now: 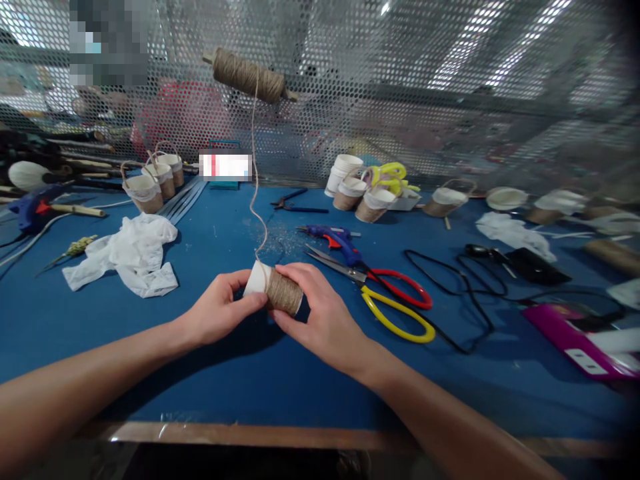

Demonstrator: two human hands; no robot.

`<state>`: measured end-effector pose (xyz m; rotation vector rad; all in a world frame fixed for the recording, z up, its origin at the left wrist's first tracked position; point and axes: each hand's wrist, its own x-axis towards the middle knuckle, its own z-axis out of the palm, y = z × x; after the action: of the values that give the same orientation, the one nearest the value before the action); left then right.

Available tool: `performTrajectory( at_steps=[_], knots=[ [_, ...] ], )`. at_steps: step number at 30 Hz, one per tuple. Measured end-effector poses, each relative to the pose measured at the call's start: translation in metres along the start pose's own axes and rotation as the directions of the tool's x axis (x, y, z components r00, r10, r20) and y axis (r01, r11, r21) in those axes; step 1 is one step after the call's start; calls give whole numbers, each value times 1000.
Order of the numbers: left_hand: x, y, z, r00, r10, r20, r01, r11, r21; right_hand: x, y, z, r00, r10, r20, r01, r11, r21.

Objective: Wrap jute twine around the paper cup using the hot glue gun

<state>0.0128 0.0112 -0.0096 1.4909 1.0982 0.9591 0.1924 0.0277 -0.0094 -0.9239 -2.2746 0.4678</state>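
Note:
A white paper cup, lying on its side, is held between both hands above the blue table. Brown twine is wound around much of it. My left hand pinches the bare white end, thumb in front. My right hand is closed around the twine-covered part, fingers above and thumb below. A loose strand runs from the cup up to a twine spool hanging at the mesh.
Scissors and a blue glue gun lie right of the hands, pliers behind. White cloth is at left. Twine-wrapped cups stand along the back. A black cable and purple power strip lie at right.

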Motion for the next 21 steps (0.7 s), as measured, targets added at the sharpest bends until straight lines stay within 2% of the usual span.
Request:
performTrajectory(
  at_steps=[4, 6, 7, 9, 10, 11, 14, 17, 19, 21],
  knots=[
    [0, 2, 0, 1000, -10, 0, 10, 1000, 1, 1, 1, -6, 1000, 0, -15, 0, 1000, 15],
    [0, 3, 0, 1000, -21, 11, 21, 1000, -12, 9, 5, -18, 995, 60, -76, -57, 998, 35],
    [0, 3, 0, 1000, -24, 15, 24, 1000, -11, 14, 10, -26, 986, 128, -108, -127, 992, 20],
    [-1, 2, -1, 1000, -19, 14, 18, 999, 29, 29, 24, -45, 931, 325, -169, -343, 935, -93],
    [-1, 2, -1, 1000, -11, 10, 10, 998, 67, 36, 33, -54, 876, 451, -172, -479, 853, -206],
    [-2, 1, -1, 1000, 1, 7, -2, 994, 107, 44, 44, -62, 842, 507, -185, -540, 802, -257],
    [-3, 1, -2, 999, 37, 11, -39, 976, 214, 60, 78, -73, 754, 646, -117, -642, 689, -335],
    [-3, 3, -2, 998, 66, 9, -66, 957, 282, 65, 104, -68, 682, 731, -31, -695, 634, -338],
    [-3, 4, -3, 996, 85, 3, -82, 948, 307, 65, 110, -63, 662, 749, -16, -718, 628, -302],
    [-2, 5, -4, 996, 94, -2, -88, 942, 322, 62, 106, -62, 665, 747, -21, -730, 643, -233]
  ],
)
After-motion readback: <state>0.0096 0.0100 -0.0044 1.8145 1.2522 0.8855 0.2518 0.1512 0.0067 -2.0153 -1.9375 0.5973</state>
